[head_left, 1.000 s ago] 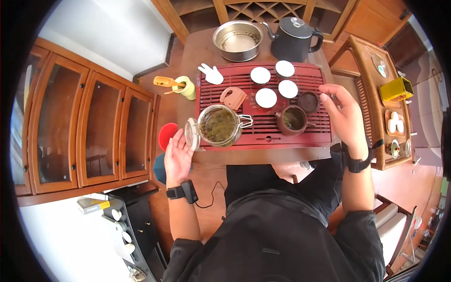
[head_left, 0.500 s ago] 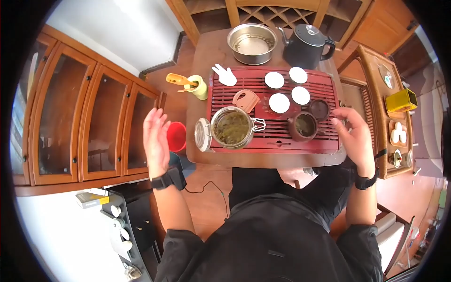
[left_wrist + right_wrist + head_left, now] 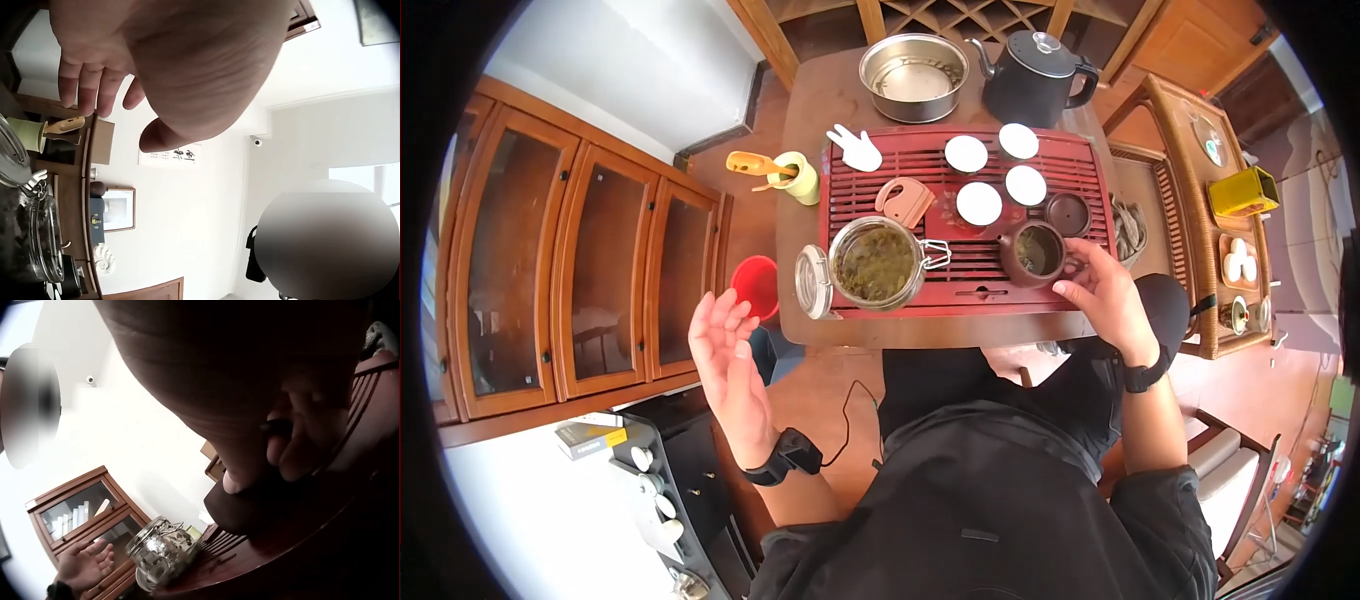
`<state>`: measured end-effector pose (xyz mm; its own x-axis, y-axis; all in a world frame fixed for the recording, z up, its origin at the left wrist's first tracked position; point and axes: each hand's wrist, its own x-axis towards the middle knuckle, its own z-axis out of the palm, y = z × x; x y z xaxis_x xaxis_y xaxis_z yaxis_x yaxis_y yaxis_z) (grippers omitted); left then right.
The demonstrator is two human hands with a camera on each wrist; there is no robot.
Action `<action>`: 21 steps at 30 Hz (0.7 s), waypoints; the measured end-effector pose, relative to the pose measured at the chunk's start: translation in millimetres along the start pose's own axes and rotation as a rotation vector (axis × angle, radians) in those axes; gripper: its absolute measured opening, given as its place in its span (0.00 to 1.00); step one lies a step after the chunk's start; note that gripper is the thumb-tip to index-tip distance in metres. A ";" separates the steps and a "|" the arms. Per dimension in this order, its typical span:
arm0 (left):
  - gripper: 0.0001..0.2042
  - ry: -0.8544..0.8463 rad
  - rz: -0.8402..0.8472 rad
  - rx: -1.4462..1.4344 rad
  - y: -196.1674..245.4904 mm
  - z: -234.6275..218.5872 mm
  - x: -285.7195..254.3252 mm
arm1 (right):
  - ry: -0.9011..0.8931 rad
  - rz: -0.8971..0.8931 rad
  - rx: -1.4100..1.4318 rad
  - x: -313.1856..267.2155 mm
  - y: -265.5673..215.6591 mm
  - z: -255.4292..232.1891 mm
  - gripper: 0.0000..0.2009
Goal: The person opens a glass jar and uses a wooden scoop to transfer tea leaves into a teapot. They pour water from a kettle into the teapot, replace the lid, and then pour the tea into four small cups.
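Note:
My right hand (image 3: pixel 1108 300) is at the handle of a brown clay teapot (image 3: pixel 1016 270) on the red slatted tea tray (image 3: pixel 945 300). In the right wrist view its fingers curl round the dark handle. The teapot is uncovered, with leaves inside; its round lid (image 3: pixel 1068 213) lies behind it on the tray. Palm up, my left hand (image 3: pixel 730 378) hovers off the table's left edge with fingers spread and nothing in it. Nearest to it stands a glass clip-top jar (image 3: pixel 882 304) of dried tea leaves, its hinged glass lid (image 3: pixel 812 283) swung back to the left.
Several white cups (image 3: pixel 979 204), a pink clay piece (image 3: pixel 908 203) and a white hand-shaped ornament (image 3: pixel 858 150) sit on the tray. Behind are a steel basin (image 3: pixel 918 106) and black kettle (image 3: pixel 1025 95). At left stand a green tool holder (image 3: pixel 805 188) and red container (image 3: pixel 757 288).
My right hand has moved left from beside the tray to the teapot and taken its handle. The left hand has drawn away from the jar lid, off the table's left side.

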<state>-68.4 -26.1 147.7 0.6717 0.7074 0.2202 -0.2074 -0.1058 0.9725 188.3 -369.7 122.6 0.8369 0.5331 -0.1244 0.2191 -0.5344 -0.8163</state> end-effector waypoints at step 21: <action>0.32 -0.210 -0.169 0.217 0.7 19.2 -14.6 | -0.022 -0.078 0.199 -4.5 -15.7 3.4 0.33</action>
<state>-64.7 -49.9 146.6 0.8202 0.5705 0.0429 0.0608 -0.1615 0.9850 179.5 -361.5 134.2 0.8095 0.5833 -0.0671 0.1774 -0.3519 -0.9191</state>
